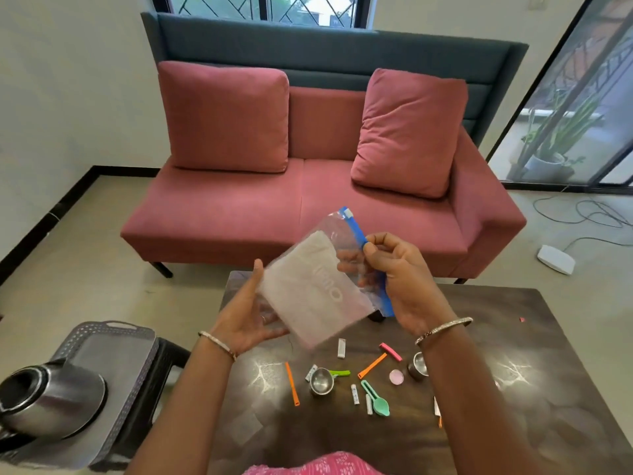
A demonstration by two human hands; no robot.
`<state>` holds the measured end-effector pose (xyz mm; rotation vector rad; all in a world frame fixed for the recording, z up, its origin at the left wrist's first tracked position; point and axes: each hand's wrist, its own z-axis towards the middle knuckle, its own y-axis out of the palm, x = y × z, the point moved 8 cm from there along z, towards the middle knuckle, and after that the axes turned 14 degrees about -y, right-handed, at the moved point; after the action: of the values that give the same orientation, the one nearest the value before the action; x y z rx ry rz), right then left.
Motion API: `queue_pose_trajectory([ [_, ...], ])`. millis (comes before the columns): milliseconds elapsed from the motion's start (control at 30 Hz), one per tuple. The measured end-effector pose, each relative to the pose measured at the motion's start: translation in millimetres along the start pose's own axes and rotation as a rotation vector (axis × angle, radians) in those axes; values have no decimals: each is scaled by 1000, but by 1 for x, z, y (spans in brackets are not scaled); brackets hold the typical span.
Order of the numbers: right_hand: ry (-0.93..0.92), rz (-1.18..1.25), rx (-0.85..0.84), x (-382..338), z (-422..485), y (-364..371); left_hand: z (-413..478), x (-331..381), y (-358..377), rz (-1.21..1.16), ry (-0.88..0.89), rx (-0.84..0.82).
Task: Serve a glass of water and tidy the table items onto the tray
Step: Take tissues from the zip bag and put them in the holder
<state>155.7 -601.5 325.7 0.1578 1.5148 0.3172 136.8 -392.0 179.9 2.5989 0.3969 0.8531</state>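
On the left a steel kettle point(51, 399) sits on a grey tray point(116, 365) atop a black stool point(168, 358), just beside the desk point(531, 371). The left hand point(246, 317) cradles the closed end of a clear zip bag point(318, 282), fingers curled under it. The bag is held up over the desk's far edge, tilted, its blue zip edge facing right and slanting from top down towards me. The right hand point(394, 279) pinches that strip. Below lie two steel cups point(322, 382), one half hidden by the right wrist, two orange sticks point(292, 383), at least four white sachets point(341, 347), one green spoon point(376, 399) and one pink clip point(390, 351).
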Motion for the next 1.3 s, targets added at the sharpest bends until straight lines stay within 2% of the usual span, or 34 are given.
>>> queue_pose_trajectory([
  [67,31,116,47,3,4,0,9,-11,12,-150,-29,-276],
  [133,69,193,48,7,7,1,10,-12,22,-241,-8,-419],
  [233,125,228,39,14,6,-3,14,-5,16,-218,75,-321],
  [367,89,11,-20,19,6,-12,16,8,6,-73,206,-197],
  [433,72,-76,-43,21,4,-14,16,8,4,-54,208,-167],
  [533,33,-200,7,21,2,-21,16,5,3,-29,189,-146],
  [833,10,-362,83,27,-1,-28,9,8,5,-23,218,-169],
  [1033,15,-374,1,23,-7,-24,6,5,-1,-66,217,-131],
  [1300,-42,-505,-15,22,-7,-28,3,2,-12,-101,210,-74],
])
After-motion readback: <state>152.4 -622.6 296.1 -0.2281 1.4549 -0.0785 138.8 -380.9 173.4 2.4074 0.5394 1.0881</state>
